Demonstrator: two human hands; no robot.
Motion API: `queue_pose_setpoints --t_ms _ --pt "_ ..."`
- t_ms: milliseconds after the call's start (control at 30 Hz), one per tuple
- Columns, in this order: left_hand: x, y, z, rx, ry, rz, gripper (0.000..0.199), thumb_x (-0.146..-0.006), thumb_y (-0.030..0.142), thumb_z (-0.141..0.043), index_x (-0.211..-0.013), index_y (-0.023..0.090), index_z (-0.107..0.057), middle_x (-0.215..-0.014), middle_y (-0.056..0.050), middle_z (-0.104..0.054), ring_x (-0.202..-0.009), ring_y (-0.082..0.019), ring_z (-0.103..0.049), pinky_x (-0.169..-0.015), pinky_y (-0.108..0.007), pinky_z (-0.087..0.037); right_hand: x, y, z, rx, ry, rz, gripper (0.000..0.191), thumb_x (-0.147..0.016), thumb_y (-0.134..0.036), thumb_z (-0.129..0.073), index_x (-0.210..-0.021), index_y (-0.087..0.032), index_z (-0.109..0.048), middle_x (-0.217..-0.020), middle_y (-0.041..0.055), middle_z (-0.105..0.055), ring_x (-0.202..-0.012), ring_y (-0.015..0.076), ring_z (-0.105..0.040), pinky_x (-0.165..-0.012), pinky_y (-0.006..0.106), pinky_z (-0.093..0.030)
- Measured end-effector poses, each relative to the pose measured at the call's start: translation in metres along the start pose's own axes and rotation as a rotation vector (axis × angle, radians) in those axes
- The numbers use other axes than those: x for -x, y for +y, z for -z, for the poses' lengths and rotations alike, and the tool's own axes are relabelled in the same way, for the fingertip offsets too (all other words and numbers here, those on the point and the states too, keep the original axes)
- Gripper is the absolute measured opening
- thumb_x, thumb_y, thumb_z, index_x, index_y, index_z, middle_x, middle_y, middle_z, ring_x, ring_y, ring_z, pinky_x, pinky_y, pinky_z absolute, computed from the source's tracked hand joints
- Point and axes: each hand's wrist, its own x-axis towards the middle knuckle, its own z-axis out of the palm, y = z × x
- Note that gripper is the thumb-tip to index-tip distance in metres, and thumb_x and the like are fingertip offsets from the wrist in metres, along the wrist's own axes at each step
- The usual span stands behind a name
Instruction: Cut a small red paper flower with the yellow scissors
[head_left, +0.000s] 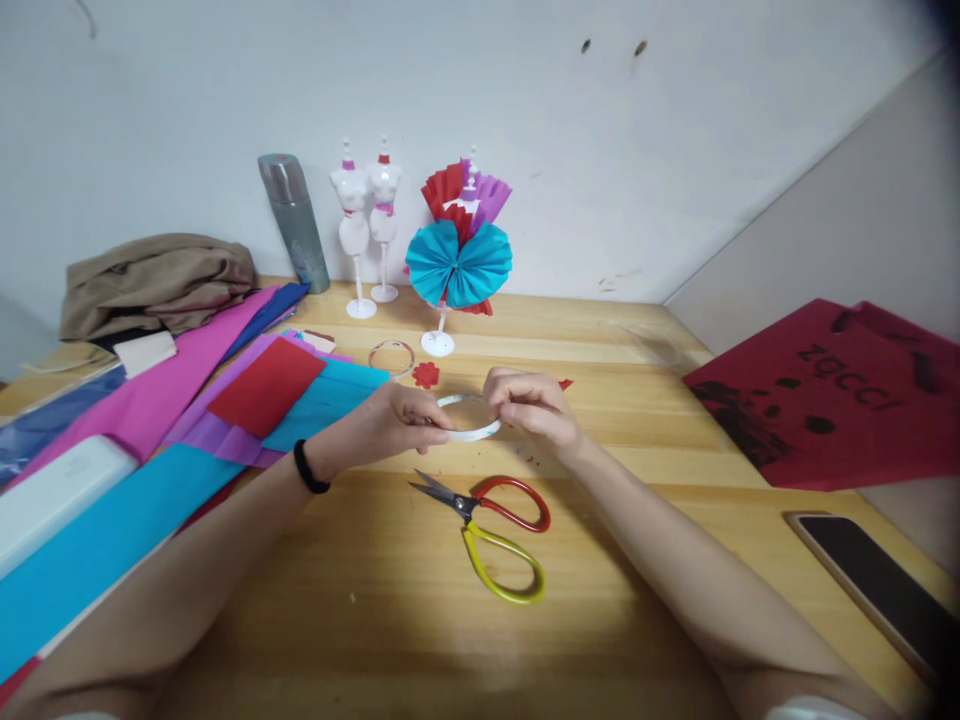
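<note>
A thin white roll of tape [474, 434] is held above the table between both hands. Its left side is pinched by the thumb and fingers of my left hand [401, 418], which wears a black band at the wrist. The curled fingers of my right hand [536, 408] close on the right side of the roll; what the fingertips cover is hidden. Just below the hands lie scissors [465, 507] with one red and one yellow handle, blades parted. Behind the roll, a red paper flower [426, 375] and another thin ring [391, 358] rest on the table.
Two bare white mannequins [354, 225] and one dressed in pleated paper [459, 265] stand at the back beside a flask [294, 222]. Coloured paper [266, 385] and brown cloth [157, 285] cover the left. A red bag [825, 395] and a phone [870, 580] are at right.
</note>
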Motion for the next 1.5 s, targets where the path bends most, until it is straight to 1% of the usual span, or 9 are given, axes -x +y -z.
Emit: queue_pose_setpoints --t_ms 167,267,400,500,633,767,1000,1233,1500 --pt "0.001 0.002 0.004 -0.186 0.07 -0.139 0.015 -0.088 0.02 -0.067 -0.074 0.015 -0.071 -0.065 0.0 -0.065 -0.061 -0.01 -0.054 -0.06 -0.022 -0.04 -0.001 0.004 0.003 -0.055 0.044 0.001 0.018 -0.082 -0.033 -0.07 -0.071 -0.02 -0.075 -0.068 0.0009 -0.058 -0.059 0.0148 -0.053 -0.057 0.031 -0.037" --pt "0.001 0.001 0.005 -0.192 0.195 -0.152 0.012 -0.086 0.018 -0.066 -0.074 0.015 -0.069 -0.066 0.0 -0.064 -0.06 -0.01 -0.053 -0.057 -0.021 -0.039 -0.002 0.003 0.007 -0.223 0.143 -0.006 0.013 -0.082 -0.034 -0.076 -0.087 -0.022 -0.08 -0.087 0.0026 -0.068 -0.058 0.0134 -0.062 -0.055 0.03 -0.046" --pt "0.001 0.001 0.007 -0.279 0.32 -0.182 0.011 -0.085 0.017 -0.066 -0.074 0.016 -0.068 -0.063 0.001 -0.061 -0.057 -0.01 -0.05 -0.054 -0.022 -0.037 -0.006 -0.003 0.015 -0.288 0.263 -0.065 0.02 -0.074 -0.036 -0.088 -0.087 -0.024 -0.079 -0.108 0.0063 -0.077 -0.075 0.0197 -0.076 -0.064 0.033 -0.059" --pt "0.0 -0.001 0.01 -0.354 0.363 -0.2 0.013 -0.085 0.017 -0.065 -0.072 0.017 -0.067 -0.062 0.001 -0.06 -0.057 -0.011 -0.05 -0.053 -0.022 -0.036 -0.01 -0.006 0.026 -0.167 0.38 -0.139 0.019 -0.069 -0.033 -0.091 -0.081 -0.024 -0.079 -0.094 0.0051 -0.08 -0.076 0.0195 -0.077 -0.065 0.031 -0.06" --pt "-0.001 -0.003 0.01 -0.366 0.369 -0.206 0.012 -0.085 0.018 -0.065 -0.073 0.017 -0.068 -0.065 0.001 -0.063 -0.058 -0.011 -0.052 -0.054 -0.022 -0.038 -0.011 -0.01 0.036 -0.038 0.492 -0.239 0.017 -0.063 -0.027 -0.091 -0.071 -0.023 -0.076 -0.072 0.0014 -0.076 -0.05 0.011 -0.061 -0.048 0.025 -0.051" --pt "0.0 -0.002 0.006 -0.419 0.35 -0.201 0.015 -0.086 0.015 -0.065 -0.071 0.018 -0.067 -0.062 0.003 -0.06 -0.058 -0.011 -0.051 -0.055 -0.023 -0.036 -0.007 -0.017 0.025 -0.021 0.401 -0.279 0.022 -0.069 -0.034 -0.088 -0.082 -0.022 -0.076 -0.073 0.0014 -0.075 -0.048 0.0108 -0.058 -0.046 0.026 -0.05" --pt "0.001 0.002 -0.002 -0.599 0.219 -0.137 0.02 -0.088 0.011 -0.064 -0.07 0.018 -0.068 -0.069 0.0 -0.067 -0.068 -0.014 -0.059 -0.065 -0.026 -0.039 0.003 -0.013 -0.018 0.201 0.078 -0.11 0.013 -0.082 -0.031 -0.078 -0.088 -0.019 -0.078 -0.077 0.003 -0.069 -0.065 0.0139 -0.06 -0.061 0.029 -0.05" --pt "0.0 0.003 -0.006 -0.38 0.262 -0.051 0.014 -0.084 0.011 -0.066 -0.073 0.015 -0.073 -0.061 0.001 -0.063 -0.058 -0.011 -0.052 -0.058 -0.024 -0.036 0.003 0.002 -0.02 0.163 0.075 -0.121 0.01 -0.083 -0.028 -0.076 -0.082 -0.019 -0.076 -0.074 0.0003 -0.06 -0.063 0.0126 -0.055 -0.059 0.027 -0.046" --pt "-0.001 0.006 -0.003 -0.041 0.186 0.141 0.011 -0.084 0.015 -0.064 -0.077 0.015 -0.072 -0.051 0.005 -0.055 -0.046 -0.008 -0.047 -0.049 -0.021 -0.035 0.003 0.003 -0.014 0.039 0.056 -0.119 0.017 -0.084 -0.035 -0.078 -0.092 -0.02 -0.078 -0.083 0.0031 -0.066 -0.071 0.0153 -0.058 -0.066 0.03 -0.049"
